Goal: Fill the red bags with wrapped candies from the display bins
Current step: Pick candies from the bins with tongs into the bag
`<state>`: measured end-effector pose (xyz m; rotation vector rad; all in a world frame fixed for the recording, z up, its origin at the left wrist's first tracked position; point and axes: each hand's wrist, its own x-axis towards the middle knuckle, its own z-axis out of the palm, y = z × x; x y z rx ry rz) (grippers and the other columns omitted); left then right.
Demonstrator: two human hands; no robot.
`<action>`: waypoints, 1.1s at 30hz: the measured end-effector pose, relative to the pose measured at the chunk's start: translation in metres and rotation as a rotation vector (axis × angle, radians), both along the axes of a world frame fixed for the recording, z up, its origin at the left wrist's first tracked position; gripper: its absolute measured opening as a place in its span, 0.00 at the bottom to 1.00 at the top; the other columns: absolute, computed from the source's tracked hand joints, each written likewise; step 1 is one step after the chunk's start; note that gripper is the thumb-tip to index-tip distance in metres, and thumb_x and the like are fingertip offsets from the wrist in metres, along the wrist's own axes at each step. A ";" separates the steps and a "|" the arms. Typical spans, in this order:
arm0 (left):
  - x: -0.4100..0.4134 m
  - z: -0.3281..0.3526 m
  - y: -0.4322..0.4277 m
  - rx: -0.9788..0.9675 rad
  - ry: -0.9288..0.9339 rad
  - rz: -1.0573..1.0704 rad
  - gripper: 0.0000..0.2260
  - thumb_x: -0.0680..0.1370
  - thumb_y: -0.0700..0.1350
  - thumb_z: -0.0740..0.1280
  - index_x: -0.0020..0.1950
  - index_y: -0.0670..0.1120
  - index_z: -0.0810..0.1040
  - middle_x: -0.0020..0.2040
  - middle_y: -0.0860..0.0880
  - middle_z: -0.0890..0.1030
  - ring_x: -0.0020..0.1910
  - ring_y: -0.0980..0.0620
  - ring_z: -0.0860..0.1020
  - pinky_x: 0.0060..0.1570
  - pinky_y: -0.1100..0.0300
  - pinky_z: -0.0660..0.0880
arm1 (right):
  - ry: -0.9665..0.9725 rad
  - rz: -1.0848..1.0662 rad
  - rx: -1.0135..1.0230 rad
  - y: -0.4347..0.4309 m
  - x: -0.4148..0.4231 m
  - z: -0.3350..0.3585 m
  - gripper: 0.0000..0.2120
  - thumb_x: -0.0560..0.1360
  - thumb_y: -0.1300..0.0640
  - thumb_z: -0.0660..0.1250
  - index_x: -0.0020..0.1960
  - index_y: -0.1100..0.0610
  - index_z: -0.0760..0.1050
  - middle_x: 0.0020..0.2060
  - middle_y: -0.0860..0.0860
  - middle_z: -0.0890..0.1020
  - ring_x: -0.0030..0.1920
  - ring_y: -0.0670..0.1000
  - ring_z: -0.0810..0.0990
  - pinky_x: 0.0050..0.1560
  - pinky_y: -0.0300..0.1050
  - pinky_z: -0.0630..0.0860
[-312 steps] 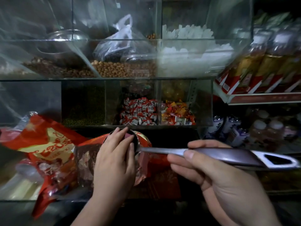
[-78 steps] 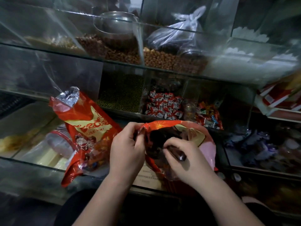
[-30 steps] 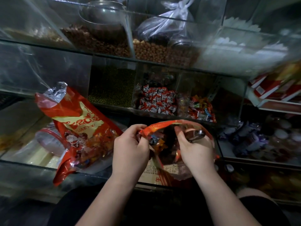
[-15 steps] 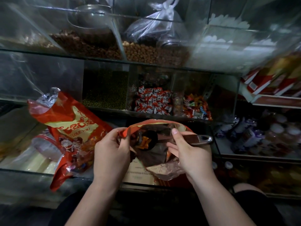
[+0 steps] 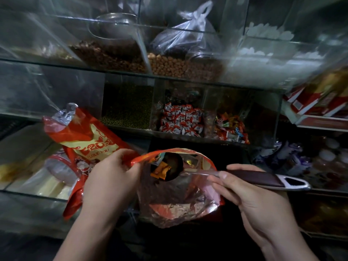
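Note:
My left hand [image 5: 111,178] pinches the left rim of an open red bag [image 5: 178,206], holding its mouth wide. My right hand [image 5: 252,198] grips the dark handle of a ladle [image 5: 261,178] whose bowl sits inside the bag's mouth with an orange wrapped candy [image 5: 160,170] in it. A second red bag [image 5: 88,140], filled and printed with "I LOVE YOU", leans on the glass to the left. Behind the open bag, one glass bin holds red-and-white wrapped candies [image 5: 180,120] and the bin to its right holds mixed coloured candies [image 5: 230,129].
An upper glass shelf [image 5: 131,72] carries bins of nuts, a metal bowl [image 5: 114,25] and a tied clear plastic bag [image 5: 188,34]. A bin of green beans [image 5: 128,112] stands left of the candies. Red boxes [image 5: 316,98] and bottles fill the shelves at right.
The ladle has been drawn back to the right, so more of its handle sticks out of the bag. My left hand still holds the bag's rim open.

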<state>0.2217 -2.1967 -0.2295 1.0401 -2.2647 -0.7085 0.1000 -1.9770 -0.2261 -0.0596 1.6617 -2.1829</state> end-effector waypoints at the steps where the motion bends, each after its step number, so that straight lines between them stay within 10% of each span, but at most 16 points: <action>1: 0.003 0.002 0.004 -0.052 0.056 0.018 0.17 0.75 0.52 0.71 0.63 0.54 0.78 0.50 0.58 0.80 0.48 0.56 0.78 0.47 0.57 0.77 | 0.015 -0.001 0.004 0.001 0.000 0.002 0.13 0.63 0.64 0.77 0.47 0.63 0.83 0.40 0.66 0.87 0.44 0.62 0.89 0.39 0.43 0.85; 5: 0.002 -0.001 0.044 -0.306 0.424 -0.225 0.09 0.74 0.43 0.70 0.53 0.45 0.79 0.48 0.52 0.77 0.47 0.52 0.75 0.49 0.60 0.72 | 0.052 -0.007 0.021 0.003 0.000 0.003 0.09 0.72 0.68 0.74 0.41 0.55 0.86 0.40 0.65 0.87 0.44 0.62 0.90 0.40 0.43 0.85; 19: -0.038 -0.046 0.049 -0.015 -0.118 -0.252 0.18 0.79 0.57 0.63 0.66 0.51 0.73 0.52 0.57 0.73 0.57 0.53 0.73 0.60 0.55 0.72 | 0.009 0.076 -0.025 0.027 0.000 0.025 0.06 0.57 0.61 0.77 0.34 0.54 0.85 0.38 0.68 0.86 0.41 0.65 0.89 0.35 0.45 0.85; 33: -0.035 0.004 0.053 -0.331 0.147 -0.343 0.13 0.78 0.43 0.68 0.61 0.43 0.82 0.64 0.49 0.80 0.68 0.52 0.74 0.69 0.51 0.69 | 0.085 0.122 -0.194 0.052 -0.005 0.062 0.14 0.55 0.69 0.80 0.35 0.54 0.86 0.36 0.69 0.85 0.38 0.66 0.88 0.34 0.46 0.85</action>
